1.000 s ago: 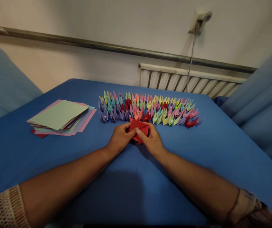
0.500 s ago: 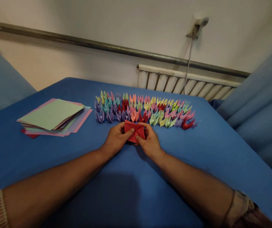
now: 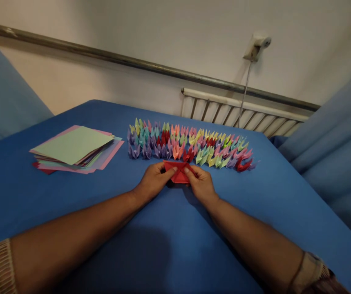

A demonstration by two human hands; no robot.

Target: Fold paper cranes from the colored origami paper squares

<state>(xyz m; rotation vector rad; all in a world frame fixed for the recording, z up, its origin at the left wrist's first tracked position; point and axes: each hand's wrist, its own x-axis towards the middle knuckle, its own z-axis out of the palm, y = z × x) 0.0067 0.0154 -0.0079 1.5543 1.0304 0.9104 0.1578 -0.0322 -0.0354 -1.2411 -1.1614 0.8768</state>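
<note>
A small piece of folded red origami paper [image 3: 179,174] is held between both hands, above the blue cloth. My left hand [image 3: 156,179] pinches its left side, thumb on top and fingers behind. On the right side, my right hand [image 3: 202,183] grips the paper the same way, its thumb pressing near the middle creases. The fingertips under the paper are hidden. Just beyond the hands stand several rows of folded paper cranes [image 3: 178,152] in purple, red, pink, yellow, green and blue.
To the left lies a stack of coloured paper sheets [image 3: 77,145], pale green on top. A blue cloth [image 3: 126,245] covers the table. Behind are a wall pipe [image 3: 126,59], a radiator [image 3: 224,107] and a socket with a cord [image 3: 255,49]. A blue curtain [image 3: 340,134] hangs at the right.
The red paper now looks wider and flatter between my hands. My right thumb has shifted outward, further from the left thumb. The whole view has turned slightly.
</note>
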